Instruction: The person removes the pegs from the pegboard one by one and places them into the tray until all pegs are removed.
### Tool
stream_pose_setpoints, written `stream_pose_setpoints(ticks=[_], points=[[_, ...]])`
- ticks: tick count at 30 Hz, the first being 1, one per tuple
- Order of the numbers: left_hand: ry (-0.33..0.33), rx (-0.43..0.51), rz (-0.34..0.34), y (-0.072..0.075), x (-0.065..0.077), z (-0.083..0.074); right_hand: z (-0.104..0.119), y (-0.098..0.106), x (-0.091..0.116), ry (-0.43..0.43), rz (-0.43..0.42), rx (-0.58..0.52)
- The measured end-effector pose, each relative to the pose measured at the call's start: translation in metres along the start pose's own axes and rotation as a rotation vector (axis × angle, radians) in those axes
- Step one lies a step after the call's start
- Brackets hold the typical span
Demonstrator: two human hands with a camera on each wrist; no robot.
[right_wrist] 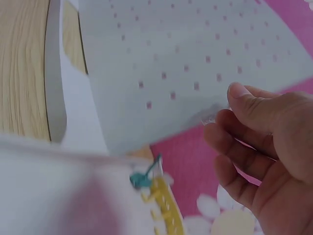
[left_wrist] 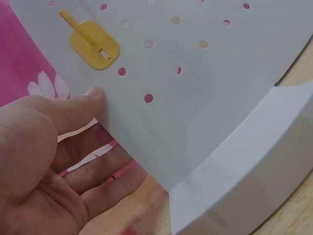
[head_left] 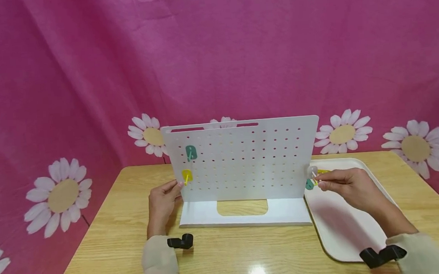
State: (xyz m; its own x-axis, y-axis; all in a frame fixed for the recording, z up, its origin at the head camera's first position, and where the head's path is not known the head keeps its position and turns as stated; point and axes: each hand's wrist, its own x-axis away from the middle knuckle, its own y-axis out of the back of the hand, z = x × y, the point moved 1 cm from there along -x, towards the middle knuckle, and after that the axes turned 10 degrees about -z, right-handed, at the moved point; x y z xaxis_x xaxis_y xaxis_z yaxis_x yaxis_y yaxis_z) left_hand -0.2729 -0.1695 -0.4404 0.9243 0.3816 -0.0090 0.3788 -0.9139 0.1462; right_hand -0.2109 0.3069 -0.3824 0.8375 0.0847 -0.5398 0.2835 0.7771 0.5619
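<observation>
pegboard (head_left: 241, 163) on wooden table (head_left: 226, 254); pink cloth (head_left: 214, 53) behind

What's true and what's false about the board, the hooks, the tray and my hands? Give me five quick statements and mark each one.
1. The left hand grips the left edge of the white board. True.
2. The board's yellow hook sits above its green hook. False: the green hook is higher.
3. The tray is to the right of the board. True.
4. The board lies flat. False: it stands up from its base on the table.
5. The right hand grips the tray. False: it pinches a clear hook.
</observation>
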Motion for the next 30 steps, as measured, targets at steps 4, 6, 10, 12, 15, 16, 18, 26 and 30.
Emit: stream_pose_setpoints(ticks=[4,6,10,12,15,16,18,26,30], points=[[-0.014,-0.003,0.001,0.000,-0.001,0.000,-0.022,0.010,0.004,-0.124,0.005,0.027],[-0.016,-0.011,0.002,-0.001,-0.002,0.001,-0.033,0.015,0.007,-0.187,0.007,0.055],[-0.015,-0.025,0.009,-0.002,-0.001,0.001,-0.054,0.022,0.012,-0.261,0.016,0.115],[-0.013,-0.032,0.009,-0.002,-0.001,0.001,-0.064,0.025,0.014,-0.291,0.019,0.133],[-0.019,-0.037,0.007,-0.002,-0.001,0.001,-0.080,0.027,0.013,-0.345,0.020,0.157],[-0.017,-0.036,0.007,-0.001,-0.001,0.000,-0.084,0.028,0.013,-0.367,0.021,0.166],[-0.013,-0.035,0.006,-0.001,-0.001,0.000,-0.092,0.029,0.012,-0.424,0.031,0.181],[0.010,0.003,0.002,0.000,-0.003,0.001,-0.106,0.030,0.002,-0.607,0.095,0.242],[0.020,0.005,-0.007,0.000,-0.002,0.001,-0.108,0.028,-0.003,-0.626,0.106,0.264]])
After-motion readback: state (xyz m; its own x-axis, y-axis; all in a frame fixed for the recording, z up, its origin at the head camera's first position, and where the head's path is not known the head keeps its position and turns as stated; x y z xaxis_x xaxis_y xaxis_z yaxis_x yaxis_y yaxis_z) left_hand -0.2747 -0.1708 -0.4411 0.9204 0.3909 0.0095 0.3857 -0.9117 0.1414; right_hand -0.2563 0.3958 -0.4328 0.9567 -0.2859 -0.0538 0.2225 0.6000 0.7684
